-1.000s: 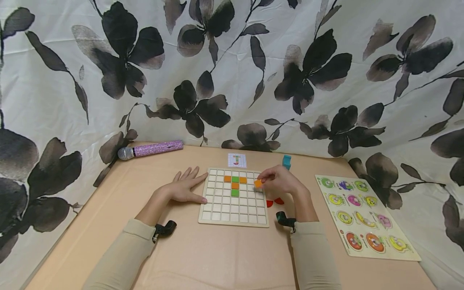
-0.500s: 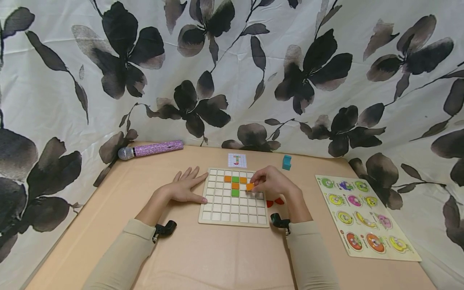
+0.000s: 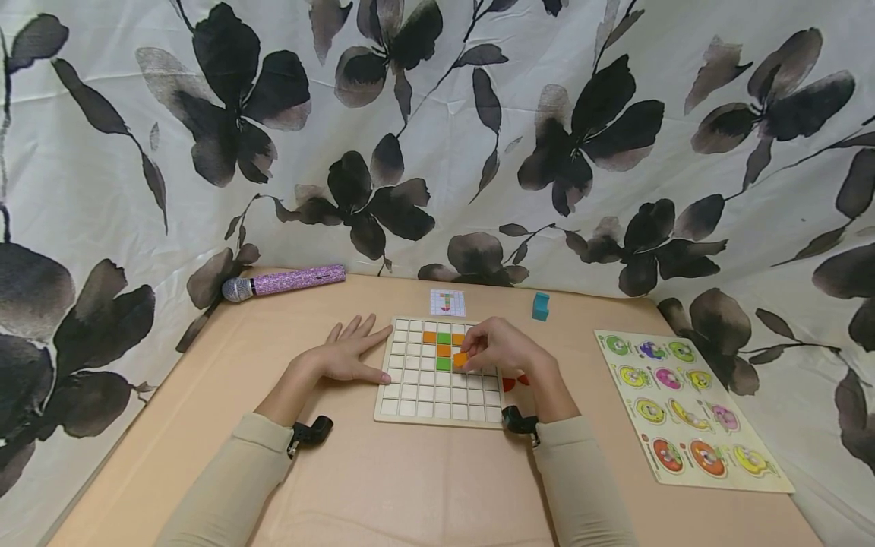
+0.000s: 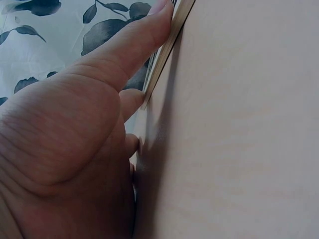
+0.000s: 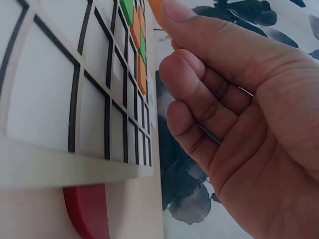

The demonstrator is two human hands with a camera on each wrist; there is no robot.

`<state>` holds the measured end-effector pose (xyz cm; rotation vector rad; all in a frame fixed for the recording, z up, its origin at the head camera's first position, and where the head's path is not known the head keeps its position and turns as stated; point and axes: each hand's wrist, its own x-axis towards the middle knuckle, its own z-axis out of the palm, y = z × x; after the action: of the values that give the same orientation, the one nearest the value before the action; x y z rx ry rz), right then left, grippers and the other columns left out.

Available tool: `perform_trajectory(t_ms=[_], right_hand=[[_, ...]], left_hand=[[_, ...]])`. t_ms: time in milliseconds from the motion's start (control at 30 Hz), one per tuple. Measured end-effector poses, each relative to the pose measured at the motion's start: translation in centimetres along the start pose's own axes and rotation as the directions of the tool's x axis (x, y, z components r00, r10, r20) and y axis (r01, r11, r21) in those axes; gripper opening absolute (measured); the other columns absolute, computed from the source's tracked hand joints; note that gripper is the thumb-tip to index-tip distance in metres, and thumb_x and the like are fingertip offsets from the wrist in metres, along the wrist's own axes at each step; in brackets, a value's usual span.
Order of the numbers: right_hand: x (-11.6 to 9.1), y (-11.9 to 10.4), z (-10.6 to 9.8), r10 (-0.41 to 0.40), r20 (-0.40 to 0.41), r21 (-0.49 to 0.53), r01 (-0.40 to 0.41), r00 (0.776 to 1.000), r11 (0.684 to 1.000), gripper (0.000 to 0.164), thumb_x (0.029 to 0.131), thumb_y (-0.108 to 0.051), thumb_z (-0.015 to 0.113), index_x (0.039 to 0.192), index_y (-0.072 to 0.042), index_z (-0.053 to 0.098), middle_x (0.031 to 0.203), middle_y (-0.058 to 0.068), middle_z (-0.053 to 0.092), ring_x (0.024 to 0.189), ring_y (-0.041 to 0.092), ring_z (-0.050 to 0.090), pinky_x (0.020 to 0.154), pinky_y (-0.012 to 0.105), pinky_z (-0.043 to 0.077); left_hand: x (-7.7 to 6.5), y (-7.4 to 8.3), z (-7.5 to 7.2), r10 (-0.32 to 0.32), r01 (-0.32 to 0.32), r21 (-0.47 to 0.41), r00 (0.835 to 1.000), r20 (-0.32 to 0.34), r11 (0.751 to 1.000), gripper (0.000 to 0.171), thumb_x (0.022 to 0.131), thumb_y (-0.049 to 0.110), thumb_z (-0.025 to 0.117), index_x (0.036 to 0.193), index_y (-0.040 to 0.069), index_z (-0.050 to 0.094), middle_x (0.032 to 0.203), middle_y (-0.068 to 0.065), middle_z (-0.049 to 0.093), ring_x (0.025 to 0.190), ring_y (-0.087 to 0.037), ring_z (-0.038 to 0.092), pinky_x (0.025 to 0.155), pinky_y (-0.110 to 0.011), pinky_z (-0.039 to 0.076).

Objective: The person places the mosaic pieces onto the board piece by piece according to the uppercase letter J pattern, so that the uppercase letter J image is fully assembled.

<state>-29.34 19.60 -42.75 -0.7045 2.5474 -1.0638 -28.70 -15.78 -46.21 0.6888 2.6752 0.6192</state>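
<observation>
Microphone, card — red pieces partly behind right hand

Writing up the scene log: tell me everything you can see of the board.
The board is a squarish panel with a pale, wood-like edge and a grid of white squares. It lies flat on the table. Three orange tiles and two green tiles form a T on it: orange, green, orange across, then orange, green down the stem toward the person. The left hand touches its left side. The right hand pinches an orange block over it; whether that touches the board is unclear.
</observation>
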Motion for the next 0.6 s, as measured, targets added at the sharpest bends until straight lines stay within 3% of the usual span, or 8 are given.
perform_trajectory(t_ms=[300,600], right_hand=[[0.2,-0.9,0.7,0.006,0.025,-0.020,-0.005,1.000,1.000,0.018,0.080,-0.013,0.091,0.093,-0.012,0.079,0.081,0.001,0.071,0.077,0.021,0.061,0.070,0.028,0.054],[0.7,-1.0,1.5,-0.039,0.089,-0.032,0.042,0.995,0.999,0.023,0.078,-0.015,0.093,0.093,-0.011,0.077,0.080,0.000,0.070,0.075,0.018,0.061,0.068,0.027,0.054]], left_hand=[[-0.2,0.1,-0.1,0.003,-0.003,-0.007,1.000,0.000,1.000,0.106,0.085,0.069,0.072,0.168,0.024,0.022,0.175,-0.021,-0.003,0.160,-0.046,-0.010,0.125,-0.069,-0.009],[0.0,0.0,0.1,0.005,-0.005,0.001,1.000,-0.003,1.000,0.107,0.085,0.069,0.072,0.168,0.023,0.022,0.175,-0.021,-0.002,0.160,-0.046,-0.009,0.125,-0.069,-0.009]])
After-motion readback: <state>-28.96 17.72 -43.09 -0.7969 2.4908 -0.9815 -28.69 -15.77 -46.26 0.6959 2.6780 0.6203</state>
